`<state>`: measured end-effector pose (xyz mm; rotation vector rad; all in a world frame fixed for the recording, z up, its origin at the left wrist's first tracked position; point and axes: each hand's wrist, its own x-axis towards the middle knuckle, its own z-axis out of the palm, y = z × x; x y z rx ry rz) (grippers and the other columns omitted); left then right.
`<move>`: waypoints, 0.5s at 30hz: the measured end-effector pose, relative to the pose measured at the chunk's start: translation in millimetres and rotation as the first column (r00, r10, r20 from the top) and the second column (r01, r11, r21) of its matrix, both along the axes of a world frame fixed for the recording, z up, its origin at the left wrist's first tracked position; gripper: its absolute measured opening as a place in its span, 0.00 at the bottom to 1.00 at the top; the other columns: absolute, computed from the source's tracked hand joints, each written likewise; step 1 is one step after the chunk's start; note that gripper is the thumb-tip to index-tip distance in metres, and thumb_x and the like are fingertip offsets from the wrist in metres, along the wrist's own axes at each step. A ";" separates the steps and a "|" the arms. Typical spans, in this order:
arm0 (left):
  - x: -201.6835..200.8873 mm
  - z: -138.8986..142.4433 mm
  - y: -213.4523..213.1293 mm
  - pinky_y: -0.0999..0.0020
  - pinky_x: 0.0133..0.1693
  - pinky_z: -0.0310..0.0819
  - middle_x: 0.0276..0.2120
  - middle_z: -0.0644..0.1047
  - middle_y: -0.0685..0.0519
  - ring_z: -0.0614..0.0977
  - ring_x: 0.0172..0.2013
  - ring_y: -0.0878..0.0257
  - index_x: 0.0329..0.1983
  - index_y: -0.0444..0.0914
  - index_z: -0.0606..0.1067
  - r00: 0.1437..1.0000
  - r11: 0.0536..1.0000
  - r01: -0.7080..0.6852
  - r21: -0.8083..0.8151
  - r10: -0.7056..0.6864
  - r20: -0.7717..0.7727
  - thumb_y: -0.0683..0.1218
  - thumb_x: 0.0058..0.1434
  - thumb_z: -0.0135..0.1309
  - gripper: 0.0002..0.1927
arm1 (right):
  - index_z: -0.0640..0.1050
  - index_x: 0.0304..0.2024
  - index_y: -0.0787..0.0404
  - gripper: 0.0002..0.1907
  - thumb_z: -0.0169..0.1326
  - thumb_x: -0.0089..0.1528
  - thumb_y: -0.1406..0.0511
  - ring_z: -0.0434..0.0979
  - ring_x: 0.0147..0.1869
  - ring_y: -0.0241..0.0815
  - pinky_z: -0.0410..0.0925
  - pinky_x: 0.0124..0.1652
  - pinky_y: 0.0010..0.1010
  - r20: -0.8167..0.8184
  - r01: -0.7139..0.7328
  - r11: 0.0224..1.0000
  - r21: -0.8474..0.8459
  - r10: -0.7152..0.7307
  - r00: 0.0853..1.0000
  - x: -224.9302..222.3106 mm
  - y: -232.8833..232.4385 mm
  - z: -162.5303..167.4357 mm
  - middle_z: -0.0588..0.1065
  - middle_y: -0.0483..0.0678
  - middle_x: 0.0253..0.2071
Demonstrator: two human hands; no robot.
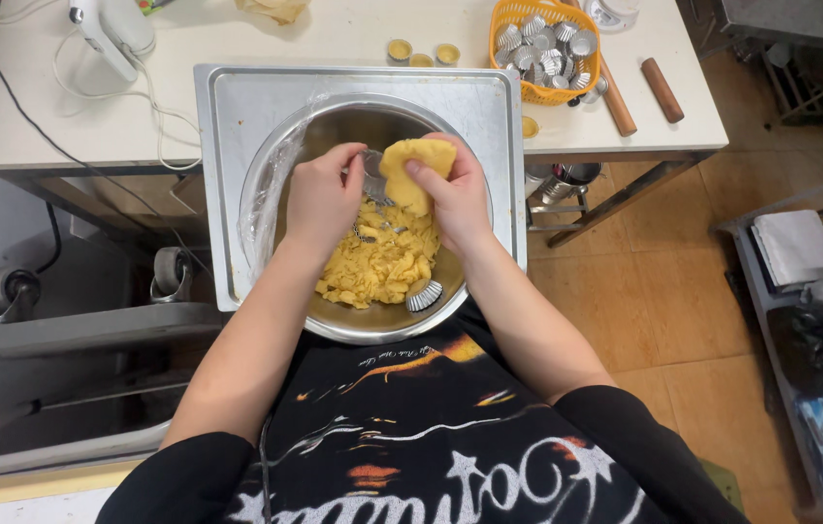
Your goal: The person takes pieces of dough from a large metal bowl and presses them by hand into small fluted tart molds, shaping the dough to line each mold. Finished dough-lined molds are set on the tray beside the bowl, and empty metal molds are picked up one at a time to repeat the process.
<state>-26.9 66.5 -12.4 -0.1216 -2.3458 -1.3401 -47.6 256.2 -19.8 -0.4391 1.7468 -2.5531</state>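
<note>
While the right hand point(457, 199) pinches one yellow dough lump point(413, 167) and the left hand point(322, 197) curls beside it, one steel bowl point(280, 165) sits on one tray point(237, 107); three filled tart tins point(421, 52) rest on the pale table point(334, 34) above tiled floor point(663, 291).

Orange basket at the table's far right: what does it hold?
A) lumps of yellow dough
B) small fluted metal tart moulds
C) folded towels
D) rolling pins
B: the orange basket is piled with small fluted metal moulds; the wooden rolling pin lies outside it.
</note>
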 end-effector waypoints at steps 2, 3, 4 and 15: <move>0.8 4.2 1.7 0.69 0.32 0.81 0.34 0.85 0.46 0.88 0.30 0.61 0.48 0.35 0.81 0.991 0.985 0.091 0.149 -0.105 0.087 0.41 0.68 0.54 0.09 | 0.75 0.54 0.66 0.17 0.62 0.63 0.74 0.80 0.51 0.37 0.75 0.51 0.30 -0.007 -0.038 0.995 0.095 0.039 0.999 0.1 0.2 -3.7 0.79 0.48 0.47; 1.2 5.6 2.8 0.72 0.31 0.82 0.35 0.85 0.48 0.88 0.30 0.64 0.48 0.34 0.80 0.979 0.965 0.131 0.227 -0.162 0.125 0.40 0.68 0.54 0.09 | 0.75 0.53 0.64 0.17 0.63 0.62 0.73 0.80 0.51 0.37 0.74 0.51 0.30 -0.013 -0.048 0.995 0.085 0.050 0.999 0.3 0.2 -5.8 0.78 0.48 0.47; 2.0 6.7 3.3 0.73 0.31 0.82 0.37 0.85 0.48 0.88 0.30 0.66 0.50 0.34 0.80 0.976 0.952 0.163 0.259 -0.194 0.101 0.39 0.68 0.54 0.10 | 0.74 0.52 0.63 0.18 0.64 0.61 0.73 0.79 0.50 0.36 0.74 0.50 0.29 -0.017 -0.058 0.996 0.074 0.060 0.998 0.3 -0.3 -7.8 0.78 0.47 0.46; 11.2 -3.5 0.4 0.75 0.32 0.82 0.46 0.76 0.49 0.86 0.34 0.66 0.59 0.32 0.76 0.886 0.802 0.414 0.430 -0.463 0.010 0.35 0.69 0.48 0.16 | 0.80 0.54 0.62 0.18 0.67 0.64 0.66 0.72 0.58 0.38 0.68 0.59 0.29 -0.370 0.200 0.874 0.442 -0.025 0.929 0.0 -1.0 -14.5 0.69 0.45 0.52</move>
